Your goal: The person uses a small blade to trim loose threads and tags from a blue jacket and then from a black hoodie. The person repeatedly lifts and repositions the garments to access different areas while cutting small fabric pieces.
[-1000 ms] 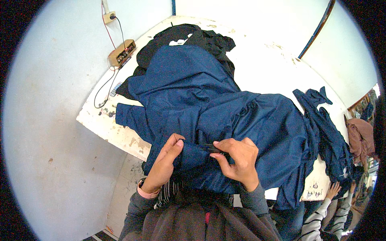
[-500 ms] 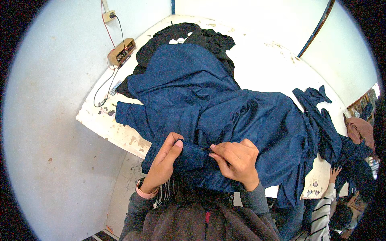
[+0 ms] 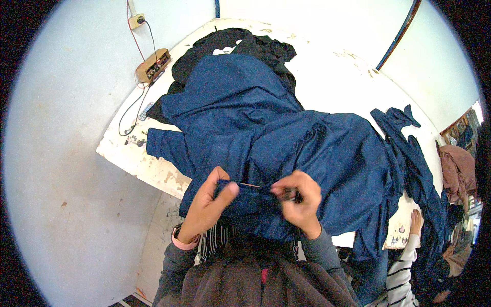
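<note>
We have a big blue cloth spread over the middle of the white worktop, and it hangs over the near edge. Our two hands are apart, both at the near edge side. Our left hand pinches a fold of the cloth between thumb and fingers. Our right hand is closed around a small dark tool, too blurry for us to tell its kind. A thin, shiny strip shows between the hands; we cannot tell if it is part of the tool.

To do this bit well, we think we should pinch the fold firmly and pull it flat, so the cloth does not bunch up. The tool should go in slowly, with its tip away from our left thumb. Small, gentle moves seem best, because a hard tug could hurt the cloth. The heavy part should lie on the worktop, so it does not drag over the near edge. Black cloth lies by the far left corner, under the blue one, so we should not mix them.
</note>
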The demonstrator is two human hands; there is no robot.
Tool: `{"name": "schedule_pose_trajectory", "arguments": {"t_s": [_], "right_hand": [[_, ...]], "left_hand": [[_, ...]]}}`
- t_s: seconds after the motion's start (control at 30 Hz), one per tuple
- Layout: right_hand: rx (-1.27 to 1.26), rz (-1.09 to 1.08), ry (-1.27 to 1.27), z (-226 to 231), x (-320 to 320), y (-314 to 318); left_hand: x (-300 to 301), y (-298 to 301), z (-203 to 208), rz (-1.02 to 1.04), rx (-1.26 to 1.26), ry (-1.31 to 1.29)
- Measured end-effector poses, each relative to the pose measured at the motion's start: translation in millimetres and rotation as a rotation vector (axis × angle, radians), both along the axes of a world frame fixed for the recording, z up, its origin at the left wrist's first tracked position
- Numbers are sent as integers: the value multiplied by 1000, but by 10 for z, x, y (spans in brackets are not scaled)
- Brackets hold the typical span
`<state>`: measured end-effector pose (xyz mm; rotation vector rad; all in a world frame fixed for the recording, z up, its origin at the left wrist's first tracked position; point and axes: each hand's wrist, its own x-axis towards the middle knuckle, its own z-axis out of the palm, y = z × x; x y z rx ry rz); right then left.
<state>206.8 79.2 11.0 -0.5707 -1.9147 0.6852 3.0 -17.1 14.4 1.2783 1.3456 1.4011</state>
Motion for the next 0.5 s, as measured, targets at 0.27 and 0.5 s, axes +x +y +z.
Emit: {"name": "schedule_pose_trajectory", "arguments": {"t_s": [0.27,0.5], "right_hand": [[228,149,-126,-273,12,103],[653,-100,-117,-284,42,-54]], "left_hand": [[-228,-210,-228,213,687,909],[-244,-362,-407,216,879,878]]}}
